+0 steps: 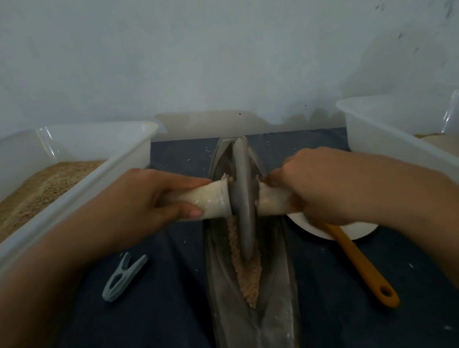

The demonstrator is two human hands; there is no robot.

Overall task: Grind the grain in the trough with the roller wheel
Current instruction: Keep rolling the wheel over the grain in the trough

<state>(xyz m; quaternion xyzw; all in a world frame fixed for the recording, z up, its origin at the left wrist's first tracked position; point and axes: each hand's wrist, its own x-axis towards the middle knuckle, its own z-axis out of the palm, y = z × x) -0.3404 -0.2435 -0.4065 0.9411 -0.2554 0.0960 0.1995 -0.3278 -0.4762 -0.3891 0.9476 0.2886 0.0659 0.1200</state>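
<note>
The left hand (152, 201) and right hand (312, 187) each grip an end of the pale axle handle (214, 201), its roller wheel (243, 198) standing in the trough (280, 296). Grain (249, 282) lies in the groove, seemingly coarse at the near tip. Press evenly on both sides, keep the wheel upright, and roll the full length.

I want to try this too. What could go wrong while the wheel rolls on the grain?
The grain lies heaped along the narrow groove of the trough, so a hard push of the wheel might spill some onto the cloth, where stray bits already lie. The left hand and right hand grip the handle close to the wheel, so fingers could get pinched.
</note>
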